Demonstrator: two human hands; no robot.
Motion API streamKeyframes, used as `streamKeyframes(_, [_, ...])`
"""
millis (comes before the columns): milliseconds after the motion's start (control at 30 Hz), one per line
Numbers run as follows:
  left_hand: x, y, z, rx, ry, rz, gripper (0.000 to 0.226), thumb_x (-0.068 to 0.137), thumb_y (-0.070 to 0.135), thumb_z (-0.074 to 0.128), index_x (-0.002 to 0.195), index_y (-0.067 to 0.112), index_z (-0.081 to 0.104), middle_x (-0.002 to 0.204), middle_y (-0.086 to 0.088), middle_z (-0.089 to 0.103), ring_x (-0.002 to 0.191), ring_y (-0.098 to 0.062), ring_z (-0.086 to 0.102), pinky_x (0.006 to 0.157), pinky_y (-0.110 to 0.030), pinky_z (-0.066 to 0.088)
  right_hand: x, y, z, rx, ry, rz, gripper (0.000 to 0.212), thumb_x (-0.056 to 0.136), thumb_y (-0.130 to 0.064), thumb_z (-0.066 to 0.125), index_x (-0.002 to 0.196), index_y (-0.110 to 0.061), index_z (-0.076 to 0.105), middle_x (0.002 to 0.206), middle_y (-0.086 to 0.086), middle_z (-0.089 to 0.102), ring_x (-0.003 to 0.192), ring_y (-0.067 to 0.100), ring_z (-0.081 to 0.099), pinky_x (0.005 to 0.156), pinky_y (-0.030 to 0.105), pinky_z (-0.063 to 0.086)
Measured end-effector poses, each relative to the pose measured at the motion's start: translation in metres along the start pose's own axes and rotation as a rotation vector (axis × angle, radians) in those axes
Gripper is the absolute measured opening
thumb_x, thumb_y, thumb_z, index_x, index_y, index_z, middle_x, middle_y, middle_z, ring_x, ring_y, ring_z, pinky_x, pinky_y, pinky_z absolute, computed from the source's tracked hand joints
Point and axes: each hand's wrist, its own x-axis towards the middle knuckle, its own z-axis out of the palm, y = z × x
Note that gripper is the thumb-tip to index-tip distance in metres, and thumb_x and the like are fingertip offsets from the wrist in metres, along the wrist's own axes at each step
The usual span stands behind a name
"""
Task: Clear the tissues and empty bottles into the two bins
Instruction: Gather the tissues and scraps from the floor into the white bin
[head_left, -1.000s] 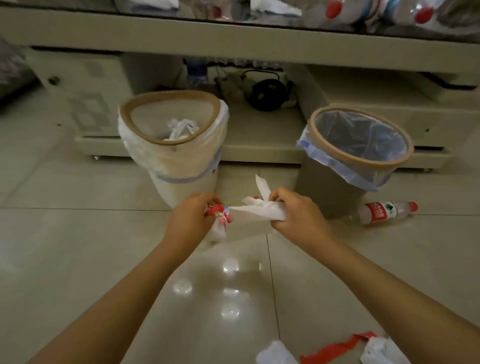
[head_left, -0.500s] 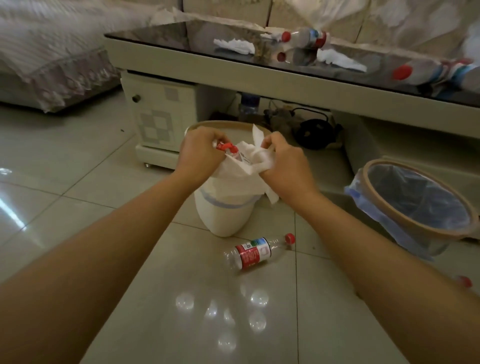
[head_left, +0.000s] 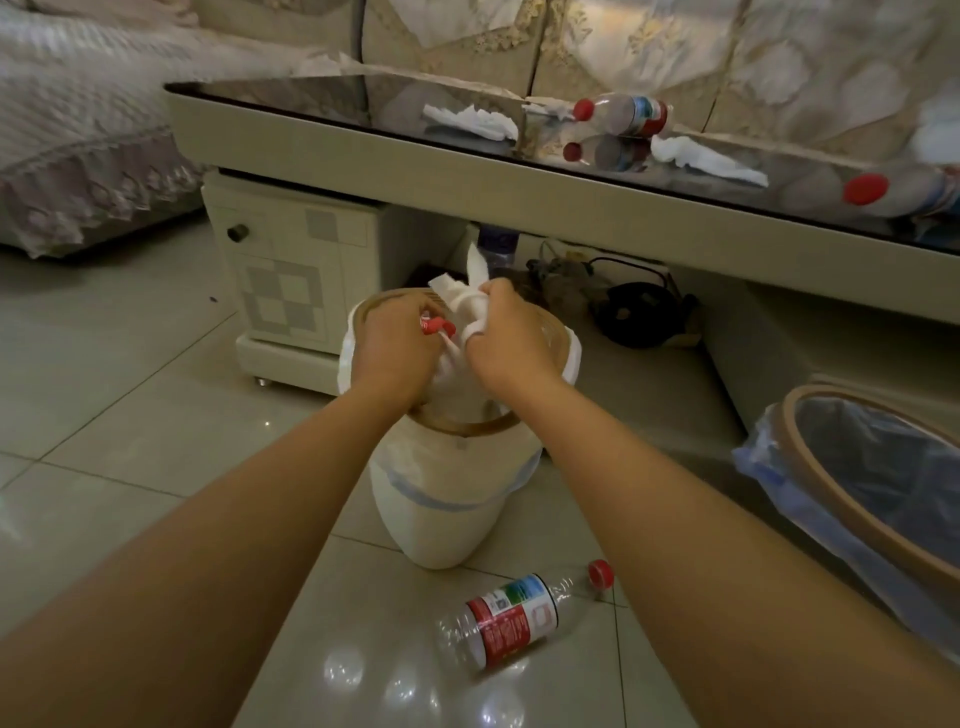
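Note:
Both hands hover over the mouth of the white-lined bin (head_left: 457, 499). My right hand (head_left: 506, 340) grips a crumpled white tissue (head_left: 460, 293) that sticks up above its fingers. My left hand (head_left: 395, 348) holds a small red and white scrap (head_left: 435, 327). A blue-lined bin (head_left: 852, 499) stands at the right. An empty bottle (head_left: 511, 618) with a red cap lies on the floor tiles in front of the white bin. On the glass table (head_left: 623, 200) lie two tissues (head_left: 470, 119) (head_left: 706, 158) and bottles (head_left: 626, 111) (head_left: 904, 189).
A white cabinet (head_left: 291, 280) under the table stands left of the white bin. A black kettle and cables (head_left: 639, 312) lie on the low shelf behind it. A sofa with a lace cover (head_left: 78, 156) is at the far left.
My view rose and both hands moved from floor level up over the white-lined bin, still holding the tissue and the red scrap. The floor bottle now lies in front of that bin.

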Motion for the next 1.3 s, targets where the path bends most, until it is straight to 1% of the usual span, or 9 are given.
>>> streamKeyframes(167, [0.008, -0.003, 0.018, 0.288, -0.213, 0.035, 0.041, 0.096, 0.031, 0.050, 0.134, 0.016, 0.044, 0.123, -0.009, 0.059, 0.112, -0.025, 0.056, 0.097, -0.038, 0.041, 0.012, 0.026, 0.031, -0.272, -0.211, 0.114, 0.062, 0.095, -0.027, 0.047, 0.148, -0.018, 0.016, 0.139, 0.016, 0.043, 0.126, 0.032, 0.041, 0.104, 0.047, 0.037])
streamKeyframes(267, [0.016, -0.010, 0.023, 0.329, -0.339, 0.078, 0.073, 0.091, 0.033, 0.055, 0.150, 0.025, 0.014, 0.132, -0.011, 0.055, 0.118, -0.027, 0.054, 0.098, -0.043, 0.042, 0.019, 0.031, 0.035, -0.602, -0.399, 0.185, 0.076, 0.093, -0.034, 0.051, 0.152, -0.021, 0.005, 0.156, 0.022, 0.010, 0.145, 0.035, 0.000, 0.115, 0.049, 0.009])
streamKeyframes(400, [0.019, -0.011, 0.027, 0.671, -0.401, 0.206, 0.030, 0.090, 0.043, 0.048, 0.113, 0.028, 0.059, 0.103, 0.000, 0.063, 0.110, -0.023, 0.053, 0.110, -0.054, 0.021, 0.025, 0.026, 0.035, -0.848, -0.620, 0.161, 0.078, 0.093, -0.049, 0.045, 0.150, -0.031, -0.006, 0.157, 0.018, -0.012, 0.143, 0.036, -0.018, 0.112, 0.061, -0.007])
streamKeyframes(467, [0.018, -0.008, 0.027, 0.776, -0.534, 0.149, 0.030, 0.090, 0.050, 0.044, 0.093, 0.026, 0.061, 0.088, 0.004, 0.060, 0.107, -0.021, 0.053, 0.112, -0.059, 0.007, 0.025, 0.026, 0.036, -0.892, -0.664, 0.165, 0.076, 0.094, -0.052, 0.040, 0.150, -0.030, -0.007, 0.158, 0.015, -0.010, 0.143, 0.035, -0.018, 0.110, 0.064, -0.008])
streamKeyframes(567, [0.018, -0.008, 0.028, 0.774, -0.547, 0.158, 0.035, 0.091, 0.054, 0.040, 0.097, 0.025, 0.060, 0.088, 0.004, 0.058, 0.113, -0.021, 0.051, 0.112, -0.060, 0.000, 0.026, 0.032, 0.038, -0.783, -0.560, 0.135, 0.074, 0.091, -0.049, 0.049, 0.151, -0.028, 0.011, 0.160, 0.009, 0.001, 0.145, 0.032, -0.014, 0.110, 0.064, -0.009])
streamKeyframes(700, [0.007, -0.010, 0.020, 0.312, -0.269, 0.143, 0.041, 0.094, 0.046, 0.033, 0.124, 0.031, 0.056, 0.104, 0.000, 0.066, 0.111, -0.020, 0.055, 0.113, -0.053, 0.007, 0.014, 0.043, 0.027, -0.405, -0.244, -0.002, 0.063, 0.080, -0.051, 0.053, 0.139, -0.031, 0.041, 0.149, -0.002, 0.035, 0.146, 0.029, 0.007, 0.114, 0.059, 0.001])
streamKeyframes(967, [-0.033, -0.008, 0.013, 0.213, 0.015, 0.321, 0.046, 0.092, 0.050, 0.047, 0.132, 0.027, 0.050, 0.123, -0.001, 0.062, 0.108, -0.018, 0.057, 0.093, -0.038, 0.042, -0.046, 0.048, -0.016, -0.209, -0.007, -0.113, 0.053, 0.085, -0.032, 0.057, 0.137, -0.029, 0.046, 0.144, -0.006, 0.041, 0.137, 0.016, 0.027, 0.114, 0.050, 0.016])
streamKeyframes(1100, [-0.063, 0.006, 0.004, 0.151, 0.031, 0.332, 0.042, 0.092, 0.044, 0.050, 0.129, 0.025, 0.051, 0.117, 0.002, 0.063, 0.098, -0.016, 0.060, 0.077, -0.034, 0.050, -0.081, 0.049, -0.038, -0.109, 0.076, -0.069, 0.049, 0.086, -0.028, 0.058, 0.134, -0.025, 0.049, 0.136, -0.005, 0.049, 0.124, 0.016, 0.044, 0.100, 0.037, 0.039])
streamKeyframes(1300, [-0.129, 0.031, -0.002, 0.124, 0.002, 0.437, 0.044, 0.089, 0.043, 0.056, 0.127, 0.021, 0.055, 0.115, -0.001, 0.062, 0.102, -0.018, 0.056, 0.077, -0.032, 0.048, -0.148, 0.067, -0.060, -0.128, 0.042, -0.077, 0.056, 0.087, -0.029, 0.060, 0.139, -0.024, 0.040, 0.136, -0.006, 0.047, 0.121, 0.008, 0.044, 0.093, 0.026, 0.041])
